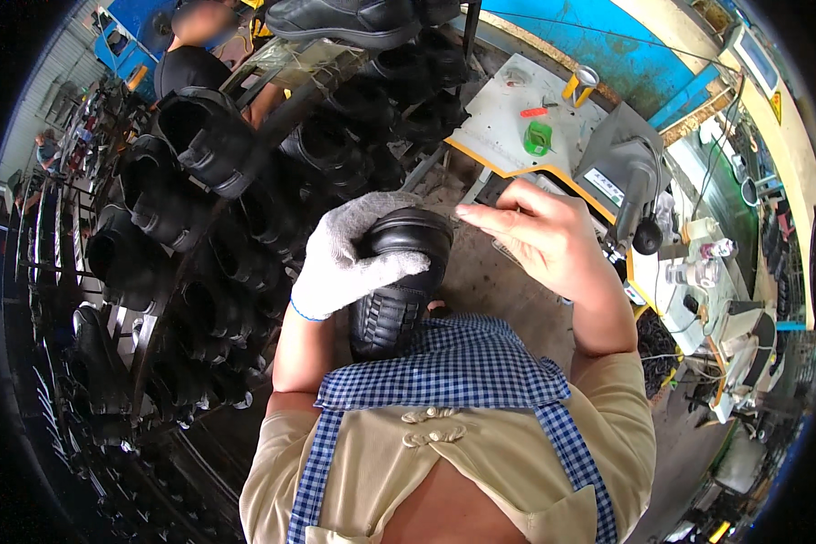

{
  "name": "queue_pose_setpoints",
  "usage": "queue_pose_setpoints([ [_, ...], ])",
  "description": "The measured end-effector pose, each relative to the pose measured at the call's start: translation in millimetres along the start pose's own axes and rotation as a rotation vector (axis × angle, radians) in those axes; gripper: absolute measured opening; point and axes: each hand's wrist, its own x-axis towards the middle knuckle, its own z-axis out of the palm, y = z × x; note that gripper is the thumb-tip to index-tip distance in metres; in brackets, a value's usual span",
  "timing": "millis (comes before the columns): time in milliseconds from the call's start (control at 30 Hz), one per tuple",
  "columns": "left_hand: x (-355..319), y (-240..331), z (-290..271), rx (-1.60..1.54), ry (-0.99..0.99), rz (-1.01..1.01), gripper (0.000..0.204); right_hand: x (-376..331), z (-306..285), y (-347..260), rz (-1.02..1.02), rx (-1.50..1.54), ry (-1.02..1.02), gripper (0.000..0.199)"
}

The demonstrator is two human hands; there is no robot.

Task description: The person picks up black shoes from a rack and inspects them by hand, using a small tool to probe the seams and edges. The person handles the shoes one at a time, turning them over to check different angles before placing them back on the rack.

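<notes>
A black leather shoe (392,313) with a ridged sole edge and stitched upper is held upright in front of my chest, close to the checked apron. Wrapped around its upper end is my left hand (328,258), in a pale grey knitted glove, with the thumb across the near face. My right hand (553,234) is bare and raised just right of the shoe, apart from it. Its thumb and fingers are drawn together in a pinch pointing at the shoe; anything between the fingertips is too small to make out.
A metal rack (186,263) full of black shoes stands at my left. Ahead to the right, a white worktable (494,122) carries a green holder (538,138), a yellow can (580,84) and a grey machine (621,154). Another person (190,68) is beyond the rack.
</notes>
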Motion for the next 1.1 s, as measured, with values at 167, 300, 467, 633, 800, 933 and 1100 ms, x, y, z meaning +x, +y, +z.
queue_pose_setpoints([
  [167,2,8,-11,-0.008,0.100,0.035,0.056,-22,25,29,0.222,0.418,0.038,0.047],
  [300,13,19,-18,-0.158,0.347,0.138,0.056,-70,105,86,0.558,1.080,-0.316,0.067],
  [467,35,38,-23,-0.229,0.497,0.251,0.056,-94,146,63,0.733,1.709,-0.426,0.075],
  [633,20,71,-49,0.931,0.841,0.751,0.076,-47,163,52,0.680,2.282,0.076,0.061],
  [800,15,83,-85,1.654,0.886,0.361,0.049,68,151,66,0.709,2.101,-0.228,0.059],
  [933,18,81,-101,1.626,0.698,0.178,0.035,139,148,65,0.865,2.065,-0.230,0.054],
  [1100,12,91,-85,1.376,0.550,0.050,0.036,146,145,43,0.855,1.940,0.158,0.048],
])
